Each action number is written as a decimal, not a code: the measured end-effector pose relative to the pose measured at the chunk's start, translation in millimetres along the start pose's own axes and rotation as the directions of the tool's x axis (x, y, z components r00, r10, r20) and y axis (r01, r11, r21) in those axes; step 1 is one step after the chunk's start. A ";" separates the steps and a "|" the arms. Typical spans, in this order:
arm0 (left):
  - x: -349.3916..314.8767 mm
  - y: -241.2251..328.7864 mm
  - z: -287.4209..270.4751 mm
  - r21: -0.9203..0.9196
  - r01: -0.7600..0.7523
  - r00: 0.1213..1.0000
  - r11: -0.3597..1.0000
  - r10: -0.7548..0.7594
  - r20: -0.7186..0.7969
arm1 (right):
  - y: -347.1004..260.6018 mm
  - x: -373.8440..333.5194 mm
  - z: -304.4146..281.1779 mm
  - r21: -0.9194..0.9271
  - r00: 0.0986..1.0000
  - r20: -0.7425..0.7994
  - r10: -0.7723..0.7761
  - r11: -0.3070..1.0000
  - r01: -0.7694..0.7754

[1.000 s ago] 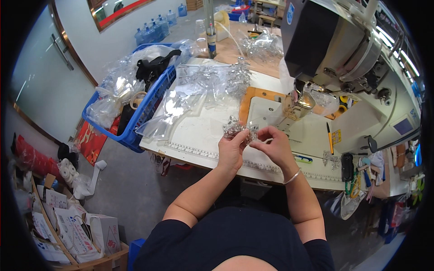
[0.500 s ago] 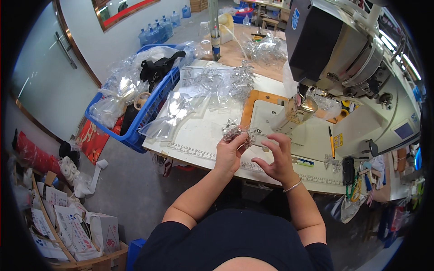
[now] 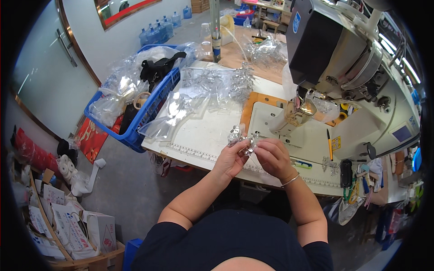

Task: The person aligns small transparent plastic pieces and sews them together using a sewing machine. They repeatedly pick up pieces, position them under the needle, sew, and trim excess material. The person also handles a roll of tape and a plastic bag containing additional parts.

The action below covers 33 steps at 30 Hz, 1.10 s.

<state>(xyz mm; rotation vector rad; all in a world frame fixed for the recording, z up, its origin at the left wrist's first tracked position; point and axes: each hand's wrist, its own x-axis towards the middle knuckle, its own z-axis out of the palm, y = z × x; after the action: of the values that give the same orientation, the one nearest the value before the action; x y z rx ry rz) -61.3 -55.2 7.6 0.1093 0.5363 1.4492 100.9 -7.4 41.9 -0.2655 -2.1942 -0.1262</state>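
Observation:
A bunch of small shiny silver pieces [image 3: 235, 135], perhaps clips, sits in my left hand [image 3: 229, 161], pinched between thumb and fingers. My right hand [image 3: 274, 158] has its fingertips closed at the bunch's right side; what exactly lies between them is too small to make out. Both hands are over the front edge of the white sewing table [image 3: 192, 131], before the sewing machine's metal bed plate. A heap of similar silvery pieces [image 3: 240, 86] lies farther back, beside clear plastic sheets [image 3: 174, 110].
An industrial sewing machine [image 3: 318, 49] rises at the right. A blue basket [image 3: 151, 106] of plastic bags adjoins the table's left side. Right of my hands lie a light cutter or pen [image 3: 302, 164], an orange pen [image 3: 329, 144] and several small silver pieces [image 3: 331, 165]. Cardboard boxes [image 3: 101, 230] stand lower left.
My right hand has moved left to the bunch, and its spread fingers have closed together. My left hand has tilted slightly, shifting the bunch a little to the right.

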 end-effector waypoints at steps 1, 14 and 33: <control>0.8 -0.3 -1.5 -0.003 0.013 1.000 1.000 -0.013 0.001 | 0.2 3.2 -4.4 -0.015 0.998 0.048 -0.042 0.999 0.043; -0.2 -9.8 3.4 -0.053 0.195 0.981 0.979 -0.195 0.008 | -3.9 4.9 -27.7 -0.037 0.982 0.149 -0.116 0.992 0.122; 67.1 -84.4 126.5 0.332 -0.180 0.924 0.926 0.044 0.379 | 79.2 4.9 -159.7 0.727 0.119 0.429 0.895 -0.264 -0.634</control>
<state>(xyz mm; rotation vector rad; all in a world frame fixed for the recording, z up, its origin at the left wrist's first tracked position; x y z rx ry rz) 69.4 28.6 67.0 0.7040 0.4876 1.3845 241.7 40.5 140.3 -1.0401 -1.0121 1.5973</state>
